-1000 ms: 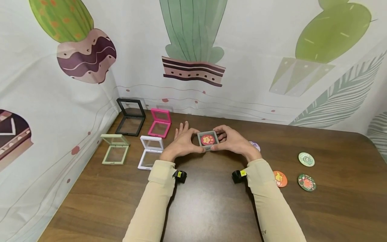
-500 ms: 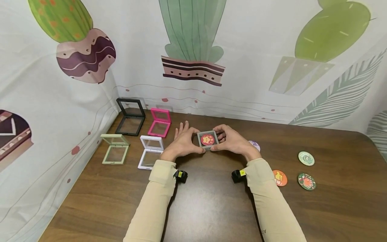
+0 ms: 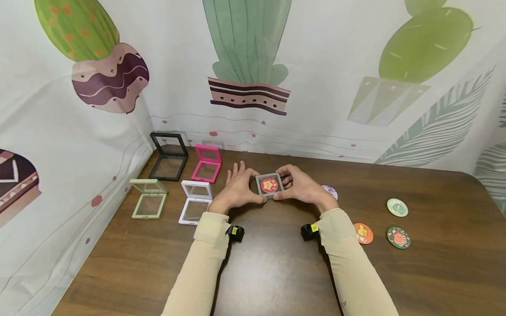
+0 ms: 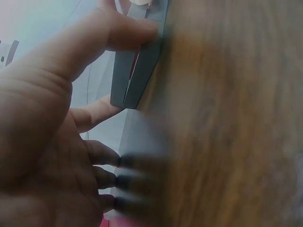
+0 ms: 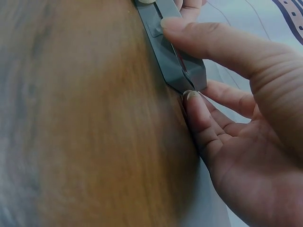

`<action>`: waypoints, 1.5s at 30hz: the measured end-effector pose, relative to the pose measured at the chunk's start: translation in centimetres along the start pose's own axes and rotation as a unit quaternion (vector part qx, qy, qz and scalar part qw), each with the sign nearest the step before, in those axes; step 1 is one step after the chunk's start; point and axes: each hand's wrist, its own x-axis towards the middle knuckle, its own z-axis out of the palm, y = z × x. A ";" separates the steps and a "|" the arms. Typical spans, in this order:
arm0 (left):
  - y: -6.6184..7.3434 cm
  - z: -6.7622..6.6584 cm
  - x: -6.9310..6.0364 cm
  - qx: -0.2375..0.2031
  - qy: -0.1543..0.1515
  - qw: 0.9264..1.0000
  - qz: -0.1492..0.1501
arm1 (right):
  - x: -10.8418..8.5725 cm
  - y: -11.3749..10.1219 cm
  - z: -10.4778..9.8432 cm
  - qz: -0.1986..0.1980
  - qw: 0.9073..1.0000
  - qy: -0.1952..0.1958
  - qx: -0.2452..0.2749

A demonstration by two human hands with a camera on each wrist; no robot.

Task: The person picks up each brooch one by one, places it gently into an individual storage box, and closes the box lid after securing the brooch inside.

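Both hands hold a small grey display case at the middle of the table. Through its clear window shows a red round badge with a yellow star. My left hand pinches the case's left side, thumb on the near edge and index finger behind; its other fingers spread toward the table. On the right side, my right hand grips it, thumb near the front catch and another fingertip at the lower corner. A thin slit with a sliver of red runs between the case's halves in both wrist views.
At left stand opened frames: black, pink, pale green and white. Right of the hands lie badges: purple, orange, mint and dark green. A cactus-print cloth hangs behind the table.
The head view has shifted slightly, so everything sits a little lower and to the left. Both hands keep their hold on the case, with no clear movement.
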 end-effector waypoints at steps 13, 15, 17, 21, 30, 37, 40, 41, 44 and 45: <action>0.0 0.0 0.1 0.007 0.007 1.000 -0.003 | 0.0 0.0 0.1 -0.005 1.000 0.002 0.003; 0.1 0.0 0.0 0.008 0.007 1.000 -0.002 | 0.0 0.0 0.1 -0.004 1.000 0.003 0.003; 0.2 0.0 0.0 0.007 0.007 1.000 0.000 | 0.0 0.0 0.1 -0.004 1.000 0.005 0.004; 0.1 -0.1 0.0 0.008 0.010 1.000 0.003 | 0.0 0.0 0.0 -0.006 1.000 0.009 0.004; -0.2 0.1 0.0 0.012 0.008 1.000 0.003 | -0.2 0.0 0.4 -0.014 1.000 0.009 0.007; -0.2 0.0 0.1 0.013 0.006 1.000 0.008 | -0.2 0.0 0.9 -0.024 0.998 0.042 -0.027; -0.2 -0.1 0.0 0.017 0.002 1.000 0.006 | -0.2 -0.1 1.1 -0.022 0.998 0.048 -0.039; -0.1 -0.2 -0.1 0.019 0.001 1.000 0.005 | -0.2 -0.1 1.1 -0.020 0.998 0.048 -0.045; 0.0 -0.3 -0.2 0.019 -0.003 1.000 0.004 | -0.3 -0.3 1.2 -0.014 0.997 0.048 -0.063; 0.0 -0.3 -0.2 0.020 -0.004 1.000 0.005 | -0.3 -0.3 1.3 -0.011 0.996 0.047 -0.068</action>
